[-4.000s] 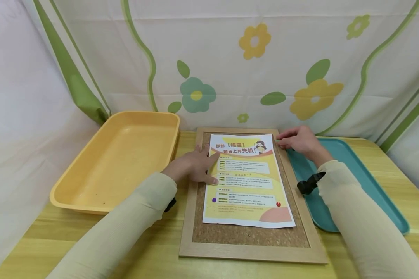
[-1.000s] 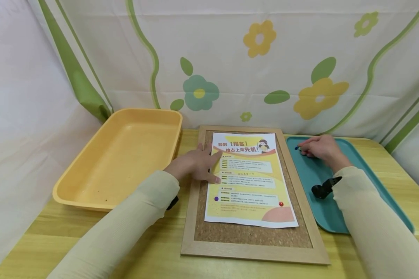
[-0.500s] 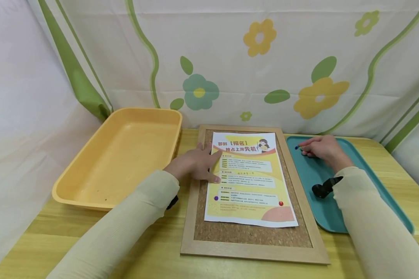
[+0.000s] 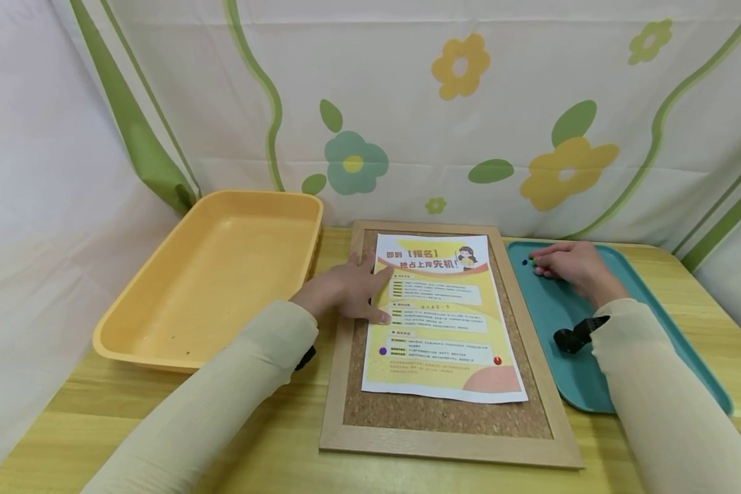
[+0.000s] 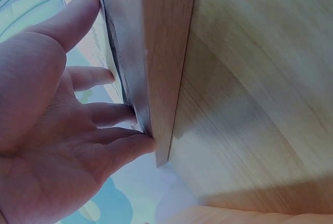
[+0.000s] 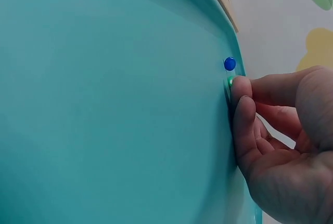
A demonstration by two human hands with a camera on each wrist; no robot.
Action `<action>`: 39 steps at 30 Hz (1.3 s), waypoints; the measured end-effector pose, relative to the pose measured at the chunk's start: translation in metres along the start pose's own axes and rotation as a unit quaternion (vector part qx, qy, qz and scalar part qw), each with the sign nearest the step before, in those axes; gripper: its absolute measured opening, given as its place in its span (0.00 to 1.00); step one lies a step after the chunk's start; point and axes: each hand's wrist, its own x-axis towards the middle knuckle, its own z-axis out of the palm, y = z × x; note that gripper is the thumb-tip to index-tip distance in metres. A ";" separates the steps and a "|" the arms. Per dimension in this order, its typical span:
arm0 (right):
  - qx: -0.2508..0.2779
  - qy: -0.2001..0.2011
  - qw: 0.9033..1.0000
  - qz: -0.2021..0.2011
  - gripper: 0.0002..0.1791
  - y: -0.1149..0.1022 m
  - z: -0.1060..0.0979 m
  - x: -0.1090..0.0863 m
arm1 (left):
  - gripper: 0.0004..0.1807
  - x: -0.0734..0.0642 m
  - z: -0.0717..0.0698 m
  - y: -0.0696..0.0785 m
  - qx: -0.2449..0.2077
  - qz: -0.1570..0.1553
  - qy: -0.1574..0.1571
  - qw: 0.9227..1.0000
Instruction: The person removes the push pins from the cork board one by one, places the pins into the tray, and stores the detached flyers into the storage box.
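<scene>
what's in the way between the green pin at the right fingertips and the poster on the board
Nothing tall is visible. From the green pin toward the poster, three low things intervene: the blue pin close beside it, then the tray rim and the board's wooden frame. A small lift would probably clear them.

A yellow plastic tray point(image 4: 216, 274) is sitting at the left of the frame, a few dark specks point(image 4: 188, 353) showing near its lower edge. A wood-grain table point(image 4: 272, 446) is spreading across the bottom. Behind, a white cloth backdrop point(image 4: 395, 62) is filling the top, bearing a teal flower point(image 4: 339, 165) left of centre, a large yellow flower point(image 4: 546, 180) right of centre, and a smaller yellow flower point(image 4: 447, 66) above. A green band point(image 4: 123, 123) is running down the upper left.
</scene>
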 end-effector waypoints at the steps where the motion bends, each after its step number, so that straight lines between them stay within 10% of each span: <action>1: 0.001 0.001 1.000 -0.001 0.26 0.001 0.000 0.000 | 0.56 0.000 0.000 0.000 -0.001 0.000 0.000 1.000; 39: -0.017 0.008 0.998 -0.062 0.28 -0.001 0.003 -0.007 | 0.55 -0.002 0.000 0.000 -0.010 -0.003 -0.004 1.000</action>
